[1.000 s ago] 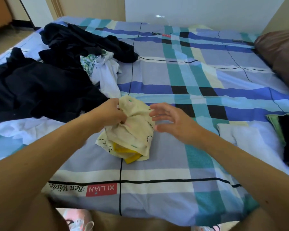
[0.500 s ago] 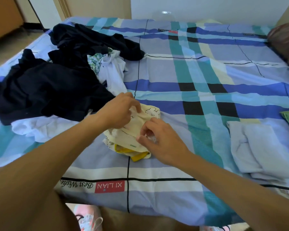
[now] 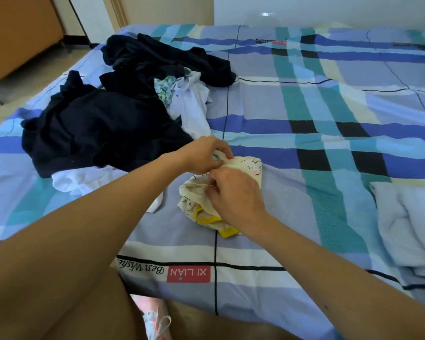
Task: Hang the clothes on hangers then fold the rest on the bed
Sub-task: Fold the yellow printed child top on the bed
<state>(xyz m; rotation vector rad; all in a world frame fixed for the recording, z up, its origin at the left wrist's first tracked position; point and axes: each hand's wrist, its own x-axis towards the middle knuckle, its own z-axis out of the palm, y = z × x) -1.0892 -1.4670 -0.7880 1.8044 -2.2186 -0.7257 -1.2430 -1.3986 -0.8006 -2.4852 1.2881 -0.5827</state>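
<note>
A small cream garment (image 3: 250, 166) with cartoon prints and yellow trim lies bunched on the plaid bed (image 3: 317, 133) near its front edge. My left hand (image 3: 204, 154) pinches the garment's upper left edge. My right hand (image 3: 236, 195) presses on its middle and grips a fold, hiding most of the cloth. A heap of dark navy clothes (image 3: 103, 128) spreads over the bed's left side, with a white and floral piece (image 3: 189, 101) on its right edge and a white garment (image 3: 84, 179) under its front.
Folded pale cloth (image 3: 407, 224) lies at the bed's right front. A wooden cabinet (image 3: 17, 33) stands at the far left beyond a strip of floor. A red label reading XI LIAN (image 3: 188, 273) marks the sheet's front edge.
My right hand has come in from the right and closed on the cream garment. The view has shifted left, so the folded pale cloth sits farther toward the right edge.
</note>
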